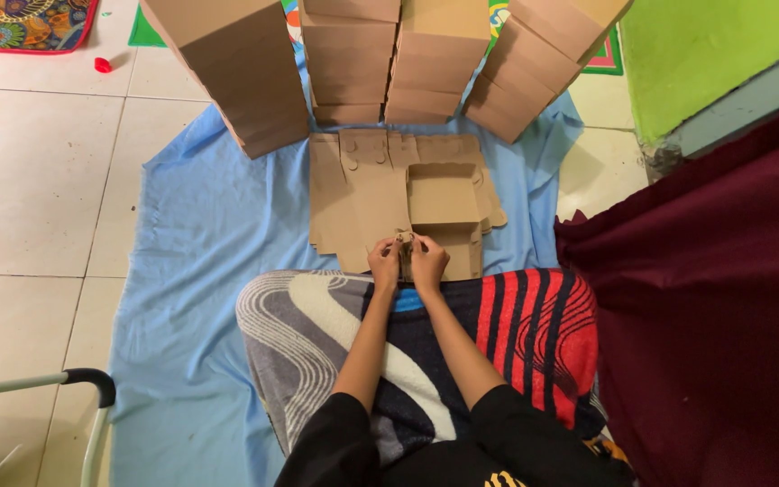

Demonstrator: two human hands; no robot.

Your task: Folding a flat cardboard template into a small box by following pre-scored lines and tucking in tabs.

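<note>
A half-folded brown cardboard box (444, 200) lies on top of a pile of flat cardboard blanks (353, 203) on a blue cloth (200, 243). My left hand (384, 263) and my right hand (428, 261) meet at the box's near edge. Both pinch a small cardboard flap (404, 240) between the fingertips. My forearms in black sleeves reach forward over a striped blanket (317, 334) on my lap.
Several tall stacks of folded brown boxes (245, 81) stand in a fan at the far edge of the cloth. A dark red curtain (723, 298) hangs at the right. A metal walking-frame handle (83, 383) sticks in at the lower left. White floor tiles (38, 180) lie at the left.
</note>
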